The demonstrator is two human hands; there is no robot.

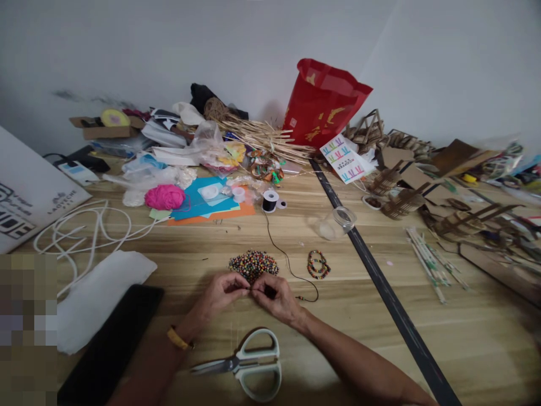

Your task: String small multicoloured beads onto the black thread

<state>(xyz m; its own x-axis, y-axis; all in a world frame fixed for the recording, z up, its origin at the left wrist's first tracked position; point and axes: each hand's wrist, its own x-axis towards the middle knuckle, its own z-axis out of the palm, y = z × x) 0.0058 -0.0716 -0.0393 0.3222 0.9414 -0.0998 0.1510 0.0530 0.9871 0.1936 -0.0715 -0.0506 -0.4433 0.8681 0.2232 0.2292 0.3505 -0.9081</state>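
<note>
My left hand (224,291) and my right hand (276,298) meet fingertip to fingertip at the near edge of a pile of small multicoloured beads (253,264). Both are closed in a pinch; the tiny dark item between the fingertips is too small to name. A black cord (284,252) runs from a spool (269,202), curves round on the table and comes back towards my right wrist, with a few beads on it there. Beaded bracelets (318,265) lie to the right of the pile. Scissors with pale handles (257,363) rest below my hands, blades pointing left.
A dark strip (380,282) crosses the table on the right. Clear round containers (338,221), pink yarn (164,197) and blue sheets (198,197) lie further back. A red bag (323,104) stands behind, with woven baskets (401,200) at right. A black slab (114,338) lies at left.
</note>
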